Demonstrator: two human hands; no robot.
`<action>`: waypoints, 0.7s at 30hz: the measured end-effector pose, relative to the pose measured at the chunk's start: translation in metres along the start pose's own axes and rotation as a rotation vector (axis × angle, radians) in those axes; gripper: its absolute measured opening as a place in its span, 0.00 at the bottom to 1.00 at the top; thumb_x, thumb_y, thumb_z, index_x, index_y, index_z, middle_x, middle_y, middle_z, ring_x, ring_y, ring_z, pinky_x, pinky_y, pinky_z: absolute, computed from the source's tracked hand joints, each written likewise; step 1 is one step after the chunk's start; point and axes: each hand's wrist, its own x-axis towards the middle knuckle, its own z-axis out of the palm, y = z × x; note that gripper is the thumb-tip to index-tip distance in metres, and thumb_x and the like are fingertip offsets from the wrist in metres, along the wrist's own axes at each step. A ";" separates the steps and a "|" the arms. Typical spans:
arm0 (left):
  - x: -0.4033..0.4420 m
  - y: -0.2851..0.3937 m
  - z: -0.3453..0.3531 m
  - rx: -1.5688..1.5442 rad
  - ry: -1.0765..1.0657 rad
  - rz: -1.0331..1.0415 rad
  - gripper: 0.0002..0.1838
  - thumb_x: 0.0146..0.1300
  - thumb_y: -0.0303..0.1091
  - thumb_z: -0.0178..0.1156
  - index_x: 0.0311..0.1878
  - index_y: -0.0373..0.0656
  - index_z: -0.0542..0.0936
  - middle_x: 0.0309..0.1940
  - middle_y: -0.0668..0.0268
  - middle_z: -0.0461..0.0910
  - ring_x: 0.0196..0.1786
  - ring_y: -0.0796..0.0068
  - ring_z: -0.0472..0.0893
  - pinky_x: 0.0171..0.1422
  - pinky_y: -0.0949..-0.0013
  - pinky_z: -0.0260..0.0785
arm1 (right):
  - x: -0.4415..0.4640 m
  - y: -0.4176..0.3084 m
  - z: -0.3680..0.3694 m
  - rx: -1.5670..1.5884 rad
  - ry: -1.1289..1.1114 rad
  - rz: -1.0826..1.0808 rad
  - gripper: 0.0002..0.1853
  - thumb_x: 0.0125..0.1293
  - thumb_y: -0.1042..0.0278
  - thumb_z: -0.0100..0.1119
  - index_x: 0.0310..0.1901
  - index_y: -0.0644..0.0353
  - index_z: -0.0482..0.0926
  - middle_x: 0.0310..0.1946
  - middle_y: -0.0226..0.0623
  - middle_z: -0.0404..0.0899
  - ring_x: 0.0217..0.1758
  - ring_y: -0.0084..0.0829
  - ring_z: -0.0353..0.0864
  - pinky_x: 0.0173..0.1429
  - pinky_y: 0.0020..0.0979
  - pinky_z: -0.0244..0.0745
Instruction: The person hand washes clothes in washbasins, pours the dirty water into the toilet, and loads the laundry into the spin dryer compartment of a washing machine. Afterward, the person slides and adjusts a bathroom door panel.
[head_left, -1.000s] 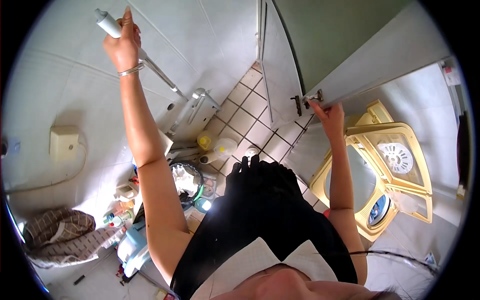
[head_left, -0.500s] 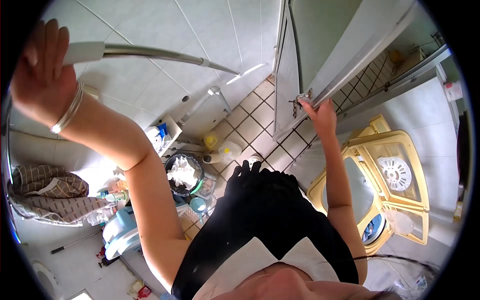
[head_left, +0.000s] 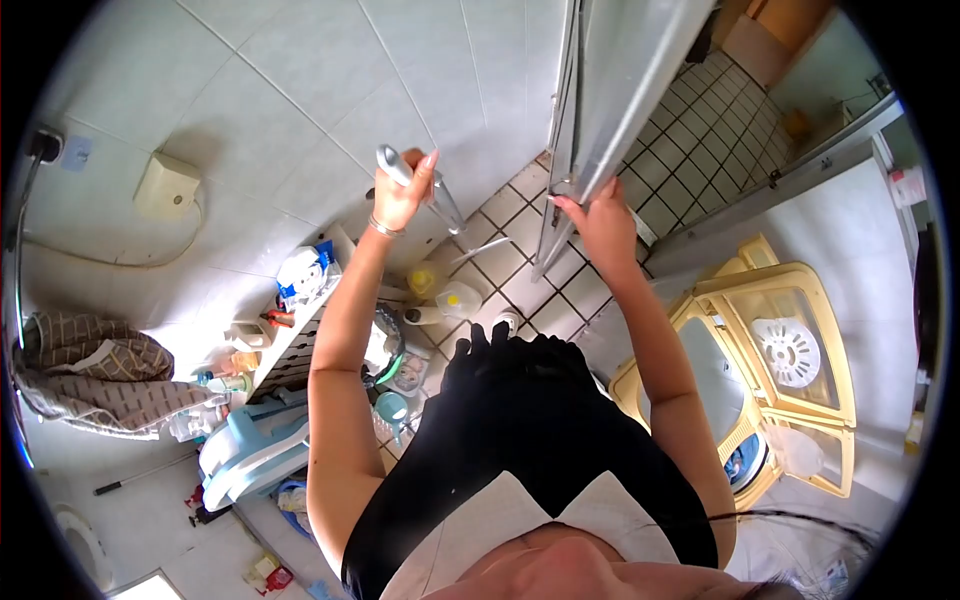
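My left hand (head_left: 402,192), with a bracelet at the wrist, is closed round the pale grip of a metal pole (head_left: 446,208) near the tiled wall. The pole slants down toward the floor. My right hand (head_left: 606,226) holds the edge of a grey-white door (head_left: 625,85) near its latch, thumb on one side and fingers on the other. The door stands swung open, and a second tiled floor shows past it.
A yellow-framed washing machine (head_left: 740,300) with raised lids stands at the right. Plastic bottles (head_left: 458,300) stand on the tiled floor (head_left: 515,225). On the left are a cloth (head_left: 110,375), a blue-white plastic tub (head_left: 250,450) and a wall box (head_left: 168,187).
My left hand has come from the far left toward the middle with the pole, now steeper. My right hand has swung the door leftward, showing more floor beyond.
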 end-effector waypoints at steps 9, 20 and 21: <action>-0.008 -0.139 -0.025 0.041 0.092 -0.114 0.18 0.68 0.42 0.62 0.26 0.38 0.76 0.16 0.70 0.76 0.20 0.85 0.73 0.25 0.77 0.65 | 0.021 -0.070 0.060 -0.082 -0.025 -0.223 0.38 0.54 0.32 0.62 0.42 0.66 0.65 0.31 0.44 0.75 0.26 0.38 0.83 0.26 0.33 0.79; -0.022 -0.160 -0.046 0.153 -0.505 -0.398 0.20 0.65 0.44 0.62 0.23 0.40 0.76 0.15 0.73 0.71 0.22 0.84 0.67 0.27 0.71 0.60 | 0.066 -0.166 0.122 -0.021 -0.156 -0.335 0.32 0.60 0.37 0.60 0.39 0.65 0.65 0.25 0.45 0.80 0.27 0.43 0.84 0.27 0.38 0.79; -0.023 -0.161 -0.047 0.129 -0.517 -0.416 0.19 0.64 0.44 0.62 0.24 0.40 0.76 0.15 0.73 0.71 0.22 0.84 0.67 0.27 0.71 0.60 | 0.069 -0.171 0.128 -0.004 -0.152 -0.333 0.32 0.60 0.38 0.60 0.39 0.65 0.64 0.25 0.44 0.80 0.27 0.43 0.84 0.27 0.38 0.79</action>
